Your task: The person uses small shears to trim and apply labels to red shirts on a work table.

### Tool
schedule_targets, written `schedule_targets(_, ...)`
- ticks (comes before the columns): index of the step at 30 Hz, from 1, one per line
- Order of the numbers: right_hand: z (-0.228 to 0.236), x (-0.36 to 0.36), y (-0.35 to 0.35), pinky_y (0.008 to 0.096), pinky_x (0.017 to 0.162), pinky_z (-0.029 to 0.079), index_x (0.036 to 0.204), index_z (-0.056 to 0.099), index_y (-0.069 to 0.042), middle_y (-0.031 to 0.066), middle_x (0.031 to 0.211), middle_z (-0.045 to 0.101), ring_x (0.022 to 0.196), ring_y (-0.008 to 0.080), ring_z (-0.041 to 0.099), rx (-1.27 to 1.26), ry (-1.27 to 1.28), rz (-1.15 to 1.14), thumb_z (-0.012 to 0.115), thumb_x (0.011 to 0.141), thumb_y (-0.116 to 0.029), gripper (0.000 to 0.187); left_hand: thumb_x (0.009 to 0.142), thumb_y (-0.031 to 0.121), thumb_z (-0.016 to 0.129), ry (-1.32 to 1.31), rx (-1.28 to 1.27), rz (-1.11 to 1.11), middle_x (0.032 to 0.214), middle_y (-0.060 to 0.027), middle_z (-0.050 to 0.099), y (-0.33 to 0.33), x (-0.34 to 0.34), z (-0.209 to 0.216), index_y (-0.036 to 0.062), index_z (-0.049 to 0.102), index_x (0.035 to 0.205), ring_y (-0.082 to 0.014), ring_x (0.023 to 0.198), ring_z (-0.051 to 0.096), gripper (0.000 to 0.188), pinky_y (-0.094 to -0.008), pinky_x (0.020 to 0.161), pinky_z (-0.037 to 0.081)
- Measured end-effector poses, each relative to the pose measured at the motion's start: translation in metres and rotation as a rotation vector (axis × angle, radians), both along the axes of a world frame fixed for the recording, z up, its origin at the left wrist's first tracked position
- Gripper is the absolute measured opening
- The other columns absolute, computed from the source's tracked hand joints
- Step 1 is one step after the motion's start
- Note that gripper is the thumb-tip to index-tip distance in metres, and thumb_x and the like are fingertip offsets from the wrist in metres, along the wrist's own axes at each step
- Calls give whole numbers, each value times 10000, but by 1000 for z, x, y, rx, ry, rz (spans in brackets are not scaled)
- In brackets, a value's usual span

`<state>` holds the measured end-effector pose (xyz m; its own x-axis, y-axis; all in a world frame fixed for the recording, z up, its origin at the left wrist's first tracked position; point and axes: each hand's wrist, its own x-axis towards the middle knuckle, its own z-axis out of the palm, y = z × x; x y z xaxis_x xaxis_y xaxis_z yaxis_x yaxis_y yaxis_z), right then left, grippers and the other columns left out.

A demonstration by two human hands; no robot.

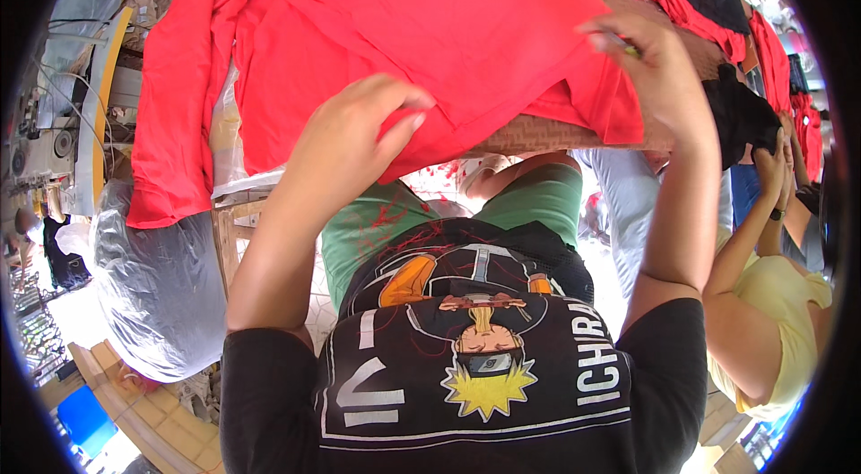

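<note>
A red long-sleeved garment [404,43] lies spread across the brown table [525,135], its lower edge reaching the table's near edge and one sleeve [175,97] hanging down off the table's left end. Above the near edge of the table, the left hand [372,124] is half curled, thumb and forefinger apart; whether its fingertips touch the red fabric, I cannot tell. Over the table's right part, the right hand [650,61] has its fingers closed around a small hand tool [619,43], dark with a yellow-green part, just above the garment. Black cloth and more red cloth lie at the table's far right. To the right of the table, a co-worker in a yellow top [762,321] has both hands beside a black cloth [744,120]. Left of the table, below its top, stands a bulging grey plastic bag [161,286].
</note>
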<state>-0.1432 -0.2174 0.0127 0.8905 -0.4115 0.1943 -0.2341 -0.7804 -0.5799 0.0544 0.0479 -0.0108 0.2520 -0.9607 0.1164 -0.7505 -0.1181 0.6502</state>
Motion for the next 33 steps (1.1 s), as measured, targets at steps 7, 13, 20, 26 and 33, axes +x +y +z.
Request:
schedule_targets(7, -82, 47, 25, 325, 820, 492, 1021, 646, -5, 124, 941, 667, 890, 270, 646, -77, 81, 52, 620, 870, -75, 168, 852, 93, 625, -166, -194, 23, 1103, -58, 609, -71, 5, -71, 126, 663, 1096, -256, 1016, 585, 248, -358, 885, 479)
schedule_targets(13, -90, 44, 25, 302, 813, 488, 1024, 639, -1, 114, 944, 667, 876, 206, 644, 188, 33, -7, 649, 858, -80, 184, 824, 147, 672, -238, -121, 19, 1041, -27, 623, -78, 15, -80, 131, 695, 1011, -229, 968, 594, 189, -345, 825, 498)
schedule_targets(20, -73, 51, 47, 330, 761, 490, 1034, 615, -19, 104, 908, 626, 845, 200, 620, 370, -12, 65, 651, 861, -107, 197, 819, 139, 685, -189, -183, 25, 976, -59, 670, -71, 19, -76, 54, 672, 934, -241, 910, 635, 144, -342, 796, 515)
schedule_targets(26, -83, 52, 44, 311, 753, 476, 1002, 612, 1, 80, 897, 601, 834, 169, 597, 187, -6, 191, 634, 876, -67, 145, 823, 116, 682, 87, -136, 84, 1002, -74, 672, -68, 19, -66, 40, 665, 937, -247, 932, 640, 139, -336, 805, 516)
schedule_targets(33, -92, 55, 47, 362, 716, 500, 930, 619, -37, 121, 868, 624, 807, 279, 633, 301, -128, 119, 675, 822, -115, 144, 824, 119, 670, -256, -210, -4, 966, -60, 656, -75, 14, -78, 63, 664, 937, -253, 914, 624, 126, -346, 797, 506)
